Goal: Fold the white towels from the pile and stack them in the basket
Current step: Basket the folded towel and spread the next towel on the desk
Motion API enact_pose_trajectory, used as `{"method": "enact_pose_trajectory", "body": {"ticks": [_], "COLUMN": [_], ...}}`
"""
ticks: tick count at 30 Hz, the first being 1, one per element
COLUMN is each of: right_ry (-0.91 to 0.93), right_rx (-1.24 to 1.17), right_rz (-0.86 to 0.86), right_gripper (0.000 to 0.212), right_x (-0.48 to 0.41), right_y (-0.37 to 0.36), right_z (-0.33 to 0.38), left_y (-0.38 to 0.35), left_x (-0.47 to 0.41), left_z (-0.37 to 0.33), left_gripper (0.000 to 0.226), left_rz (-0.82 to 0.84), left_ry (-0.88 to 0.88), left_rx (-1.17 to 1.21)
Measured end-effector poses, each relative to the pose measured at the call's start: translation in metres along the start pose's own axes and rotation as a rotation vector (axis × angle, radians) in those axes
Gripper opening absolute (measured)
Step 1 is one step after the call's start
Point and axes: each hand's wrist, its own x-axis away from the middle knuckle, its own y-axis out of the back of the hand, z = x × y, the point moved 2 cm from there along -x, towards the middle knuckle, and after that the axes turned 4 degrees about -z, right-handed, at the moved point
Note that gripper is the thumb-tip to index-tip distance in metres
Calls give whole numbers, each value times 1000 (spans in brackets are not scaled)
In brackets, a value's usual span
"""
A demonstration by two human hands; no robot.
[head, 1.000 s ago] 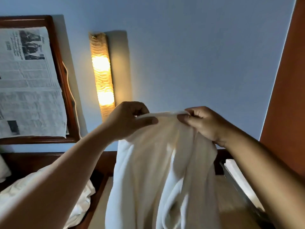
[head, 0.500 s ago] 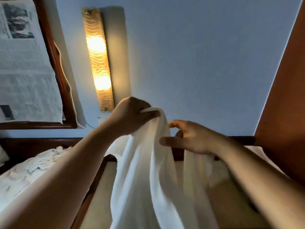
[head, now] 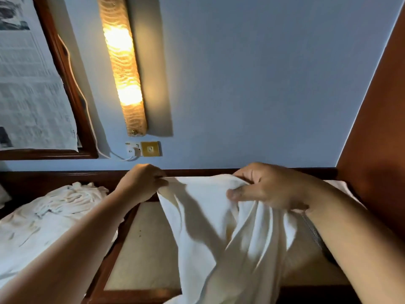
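Note:
A white towel hangs in front of me over the bedside table, its top edge stretched between both hands. My left hand pinches the towel's upper left corner. My right hand grips the upper edge further right, with cloth bunched under its fingers. The rest of the towel drapes down in loose folds and runs out of view at the bottom. A pile of white towels lies crumpled on the bed at the left. At the right, a mesh basket edge shows under my right forearm, mostly hidden.
A wooden bedside table with a pale top stands below the towel. Behind it runs a dark wooden headboard rail. On the blue wall are a lit lamp, a socket plate with a cable, and a framed newspaper. A brown panel rises at the right.
Both hands have come down with the towel. My right hand, which had let go half a second ago, has taken hold of the top edge again, further from the left hand.

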Motion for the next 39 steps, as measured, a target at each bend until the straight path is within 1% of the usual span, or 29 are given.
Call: {"method": "enact_pose_trajectory", "body": {"ticks": [1, 2, 4, 5, 6, 7, 8, 9, 10, 11, 12, 14, 15, 16, 17, 19, 21, 23, 26, 28, 30, 31, 33, 34, 35, 37, 39], "right_ry": [-1, 3, 34, 61, 81, 101, 138, 196, 266, 338, 413, 568, 621, 644, 645, 618, 557, 490, 364, 222, 84, 33, -33, -80, -143, -291, -398], "right_rx": [93, 148, 179, 193, 205, 203, 198, 198, 194, 183, 174, 204, 243, 279, 303, 321, 329, 326, 186, -26, -334, -464, -603, -668, -738, -843, -884], "right_rz": [73, 158, 326, 376, 404, 406, 386, 342, 268, 164, 33, -270, -414, -545, -651, -780, -836, -887, -962, -960, -879, -832, -766, -729, -656, -422, -229], "right_gripper": [16, 15, 19, 22, 31, 43, 54, 59, 60, 58, 53, 37, 28, 24, 25, 29, 25, 15, 13, 13, 4, 10, 31, 35, 36, 33, 35], "right_x": [-1, -3, -4, -3, -2, 0, 3, 7, 8, 9, 7, 0, -4, -9, -12, -16, -19, -20, -16, -14, -13, -11, -3, 1, 4, 11, 18], "right_y": [-11, -23, -41, -44, -43, -41, -37, -34, -31, -28, -24, -13, -8, -6, -5, -13, -27, -41, -58, -64, -67, -70, -77, -82, -88, -102, -116], "right_z": [3, 5, 8, 10, 10, 11, 11, 14, 17, 20, 20, 20, 17, 14, 9, -2, -14, -26, -46, -59, -69, -72, -77, -80, -84, -94, -107], "left_y": [-3, -5, -6, -5, -2, 0, 2, 4, 4, 4, 4, -1, -6, -9, -12, -20, -25, -30, -32, -33, -35, -36, -40, -41, -42, -46, -50], "left_x": [-2, -4, -4, -1, 1, 6, 12, 20, 31, 42, 53, 73, 81, 88, 93, 102, 110, 116, 122, 124, 127, 128, 131, 132, 133, 138, 143], "left_z": [-2, -6, -18, -24, -30, -37, -47, -58, -69, -80, -90, -107, -114, -120, -125, -133, -142, -148, -153, -151, -145, -142, -137, -136, -137, -139, -139], "left_gripper": [17, 18, 28, 31, 32, 32, 32, 30, 25, 18, 11, 5, 8, 11, 10, 12, 15, 24, 30, 29, 26, 26, 27, 26, 24, 25, 27], "left_rz": [-86, -158, -258, -300, -333, -335, -311, -248, -162, -71, 17, 167, 221, 251, 252, 160, -4, -153, -296, -368, -393, -394, -402, -395, -381, -348, -324], "left_ry": [42, 76, 149, 172, 161, 112, 45, -12, -56, -96, -94, -1, 42, 74, 108, 200, 312, 394, 422, 408, 337, 312, 275, 255, 233, 193, 150], "left_rx": [29, 112, 373, 492, 554, 616, 730, 924, 1136, 1324, 1469, 1679, 1761, 1824, 1851, 1814, 1748, 1710, 1646, 1641, 1640, 1622, 1595, 1612, 1634, 1641, 1622]}}
